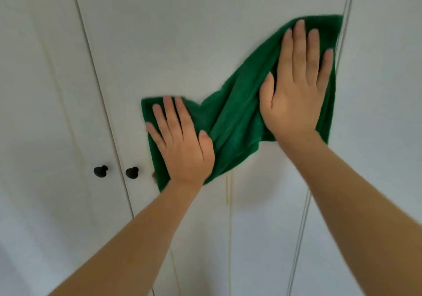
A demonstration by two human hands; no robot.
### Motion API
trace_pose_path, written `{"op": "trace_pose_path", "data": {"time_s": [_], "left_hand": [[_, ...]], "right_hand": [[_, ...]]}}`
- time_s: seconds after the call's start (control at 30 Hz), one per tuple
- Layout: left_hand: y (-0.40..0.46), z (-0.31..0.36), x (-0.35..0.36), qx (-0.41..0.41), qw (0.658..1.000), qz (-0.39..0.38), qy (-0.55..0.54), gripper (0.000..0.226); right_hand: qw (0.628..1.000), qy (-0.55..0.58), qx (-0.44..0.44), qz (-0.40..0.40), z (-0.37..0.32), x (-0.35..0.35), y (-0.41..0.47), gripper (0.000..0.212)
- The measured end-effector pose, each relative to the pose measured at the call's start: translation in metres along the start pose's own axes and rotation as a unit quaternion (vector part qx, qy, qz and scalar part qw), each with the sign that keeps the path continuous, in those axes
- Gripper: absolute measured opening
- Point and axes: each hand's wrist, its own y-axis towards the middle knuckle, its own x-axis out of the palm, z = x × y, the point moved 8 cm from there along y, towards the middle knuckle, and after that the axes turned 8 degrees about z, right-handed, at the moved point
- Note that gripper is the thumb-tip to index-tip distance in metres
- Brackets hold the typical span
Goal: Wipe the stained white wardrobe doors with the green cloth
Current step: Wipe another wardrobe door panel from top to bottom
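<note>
Both grips flat, fingers spread: left hand and right hand pressing green cloth against wardrobe door. Bunched between the grips. Likely risk: slipping from under open palms; yellow streak below left grip missed.
</note>
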Motion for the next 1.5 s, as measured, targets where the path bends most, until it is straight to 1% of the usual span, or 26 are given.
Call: {"op": "trace_pose_path", "data": {"time_s": [0.07, 0.1, 0.17, 0.2, 0.27, 0.33, 0.47, 0.57, 0.77, 0.93, 1.03, 1.13, 1.23, 1.33, 1.4, 1.43, 1.5], "left_hand": [[0.040, 0.005, -0.007, 0.026, 0.999, 0.013, 0.019, 0.074], [0.064, 0.005, -0.012, 0.029, 0.999, 0.020, 0.020, 0.074], [0.094, 0.012, -0.019, 0.031, 0.999, 0.026, 0.007, 0.076], [0.100, 0.015, -0.020, 0.029, 0.999, 0.034, 0.004, 0.077], [0.088, 0.019, -0.019, 0.018, 0.999, 0.038, 0.001, 0.076], [0.056, 0.015, -0.012, 0.010, 1.000, 0.026, 0.005, 0.076], [-0.011, 0.007, 0.005, 0.050, 0.998, -0.020, 0.022, 0.078], [-0.019, 0.005, 0.008, 0.041, 0.999, -0.019, 0.012, 0.078], [-0.014, 0.008, 0.005, 0.034, 0.999, -0.005, 0.015, 0.078], [-0.021, 0.008, 0.006, 0.020, 0.999, 0.010, 0.024, 0.076], [-0.022, 0.007, 0.006, 0.023, 0.999, 0.028, 0.016, 0.073], [-0.022, 0.005, 0.008, 0.043, 0.998, 0.045, 0.015, 0.071], [-0.024, 0.004, 0.008, 0.057, 0.997, 0.055, 0.003, 0.069], [-0.025, 0.003, 0.011, 0.046, 0.997, 0.061, -0.025, 0.068], [-0.030, 0.003, 0.011, 0.050, 0.996, 0.069, -0.020, 0.066], [-0.030, 0.003, 0.011, 0.056, 0.996, 0.068, -0.013, 0.066], [-0.026, 0.002, 0.012, 0.065, 0.997, 0.035, 0.001, 0.065]], "right_hand": [[0.998, -0.006, 0.054, -0.020, 0.004, 0.003, -0.050, 0.064], [0.998, 0.004, 0.048, -0.043, 0.001, 0.006, -0.078, 0.064], [0.996, 0.010, 0.006, -0.085, -0.003, 0.008, -0.125, 0.064], [0.996, 0.009, -0.006, -0.087, -0.001, 0.009, -0.133, 0.064], [0.996, 0.011, -0.012, -0.084, 0.002, 0.010, -0.128, 0.066], [0.997, 0.012, -0.031, -0.072, 0.002, 0.007, -0.106, 0.068], [0.998, 0.003, -0.033, -0.048, 0.009, 0.001, -0.049, 0.070], [0.999, -0.005, -0.035, -0.040, 0.007, 0.000, -0.033, 0.068], [0.999, 0.001, -0.031, -0.027, 0.009, -0.001, -0.060, 0.064], [0.999, 0.011, -0.039, -0.012, 0.009, -0.002, -0.080, 0.065], [0.999, 0.018, -0.040, -0.002, 0.010, -0.003, -0.082, 0.064], [0.998, 0.031, -0.042, 0.019, 0.010, -0.001, -0.084, 0.064], [0.998, 0.034, -0.049, 0.024, 0.009, 0.000, -0.085, 0.065], [0.998, 0.023, -0.058, 0.030, 0.010, 0.005, -0.093, 0.065], [0.997, 0.030, -0.059, 0.033, 0.010, 0.007, -0.106, 0.065], [0.997, 0.034, -0.062, 0.032, 0.010, 0.006, -0.112, 0.065], [0.997, 0.036, -0.069, 0.027, 0.011, 0.006, -0.123, 0.065]]}}
